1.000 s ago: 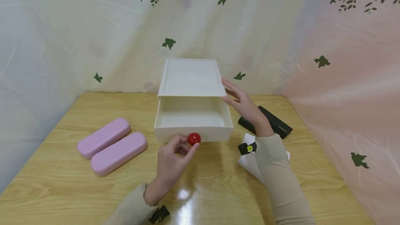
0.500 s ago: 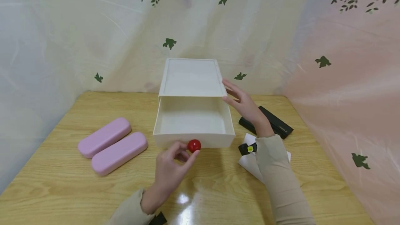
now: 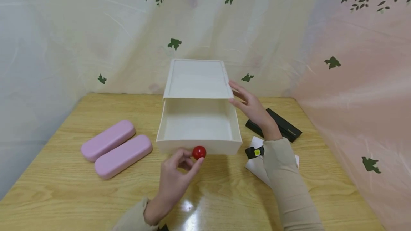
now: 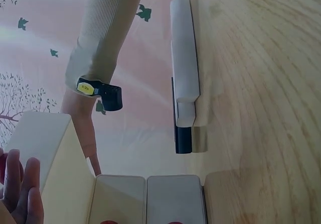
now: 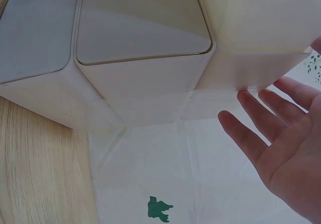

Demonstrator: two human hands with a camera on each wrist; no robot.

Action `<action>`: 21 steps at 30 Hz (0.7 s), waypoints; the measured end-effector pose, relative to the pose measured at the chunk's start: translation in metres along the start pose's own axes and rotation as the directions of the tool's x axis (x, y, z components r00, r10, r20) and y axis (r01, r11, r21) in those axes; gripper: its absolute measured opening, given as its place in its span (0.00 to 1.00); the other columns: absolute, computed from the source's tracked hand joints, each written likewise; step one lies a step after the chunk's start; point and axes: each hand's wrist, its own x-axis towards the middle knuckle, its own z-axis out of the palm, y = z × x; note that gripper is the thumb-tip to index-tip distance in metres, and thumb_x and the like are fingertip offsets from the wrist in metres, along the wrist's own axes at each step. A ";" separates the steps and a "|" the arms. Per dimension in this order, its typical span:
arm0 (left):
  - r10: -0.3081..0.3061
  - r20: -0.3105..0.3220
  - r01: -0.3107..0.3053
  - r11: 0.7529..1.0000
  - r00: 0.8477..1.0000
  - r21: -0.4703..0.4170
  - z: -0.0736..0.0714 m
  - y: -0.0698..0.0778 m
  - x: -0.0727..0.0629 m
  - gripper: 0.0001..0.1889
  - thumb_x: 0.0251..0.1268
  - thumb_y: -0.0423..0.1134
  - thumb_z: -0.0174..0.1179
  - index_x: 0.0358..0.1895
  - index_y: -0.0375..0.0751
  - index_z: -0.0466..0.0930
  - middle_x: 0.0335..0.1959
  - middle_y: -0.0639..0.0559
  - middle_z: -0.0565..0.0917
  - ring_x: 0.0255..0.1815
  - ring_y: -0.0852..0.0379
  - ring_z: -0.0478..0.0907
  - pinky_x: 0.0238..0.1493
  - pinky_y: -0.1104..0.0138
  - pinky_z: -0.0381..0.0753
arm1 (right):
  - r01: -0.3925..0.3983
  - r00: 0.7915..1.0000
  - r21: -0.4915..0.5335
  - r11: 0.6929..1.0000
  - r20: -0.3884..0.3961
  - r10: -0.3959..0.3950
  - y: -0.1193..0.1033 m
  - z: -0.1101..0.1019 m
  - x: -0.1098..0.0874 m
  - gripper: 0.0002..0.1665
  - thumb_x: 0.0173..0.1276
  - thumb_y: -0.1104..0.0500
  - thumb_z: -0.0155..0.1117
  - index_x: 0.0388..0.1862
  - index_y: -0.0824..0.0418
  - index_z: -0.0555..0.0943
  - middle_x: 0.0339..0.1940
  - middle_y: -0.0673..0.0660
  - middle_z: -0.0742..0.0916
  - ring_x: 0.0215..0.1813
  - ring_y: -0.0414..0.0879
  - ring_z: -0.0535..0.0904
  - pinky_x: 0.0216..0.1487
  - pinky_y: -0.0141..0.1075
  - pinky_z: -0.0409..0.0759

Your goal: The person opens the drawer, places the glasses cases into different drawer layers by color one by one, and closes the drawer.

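A white drawer cabinet stands in the middle of the table, its top drawer pulled well out towards me. Nothing lies in the part of that drawer that shows. My left hand pinches the round red knob on the drawer front between thumb and fingers. Against the cabinet's right side my right hand rests with extended fingers. Two lower drawers show their fronts below the pulled one in the left wrist view, each with a red knob partly cut off by the frame.
Two pink oblong cases lie side by side on the table's left. To the right are a long black box and a white item, partly under my right forearm. A leaf-patterned curtain hangs behind the table.
The top drawer has slid further out towards me, with my left hand moving back while pinching the knob. My right hand has stayed at the cabinet's side.
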 end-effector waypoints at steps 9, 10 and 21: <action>-0.019 -0.008 0.019 0.999 1.000 -0.027 0.001 0.002 -0.006 0.09 0.48 0.24 0.70 0.30 0.32 0.78 0.17 0.50 0.82 0.20 0.71 0.74 0.22 0.75 0.81 | 0.007 1.000 -0.005 1.000 0.002 -0.007 0.004 0.000 0.001 0.35 0.75 0.59 0.53 0.78 0.53 0.56 0.80 0.50 0.57 0.77 0.58 0.58 0.73 0.61 0.63; -0.020 -0.006 0.020 0.999 1.000 -0.030 0.001 0.002 -0.006 0.09 0.49 0.24 0.69 0.31 0.32 0.78 0.17 0.50 0.82 0.20 0.71 0.74 0.22 0.75 0.81 | 0.007 1.000 -0.003 1.000 0.003 -0.007 0.004 0.000 0.001 0.35 0.75 0.59 0.54 0.78 0.52 0.56 0.80 0.50 0.57 0.77 0.58 0.58 0.73 0.61 0.62; 0.016 -0.011 -0.016 0.999 1.000 -0.047 -0.016 0.004 -0.001 0.09 0.51 0.22 0.66 0.36 0.32 0.80 0.17 0.48 0.83 0.19 0.69 0.77 0.24 0.77 0.80 | 0.012 1.000 0.011 1.000 0.009 -0.012 0.007 -0.002 0.001 0.36 0.74 0.59 0.54 0.78 0.52 0.56 0.81 0.49 0.57 0.77 0.59 0.58 0.73 0.62 0.62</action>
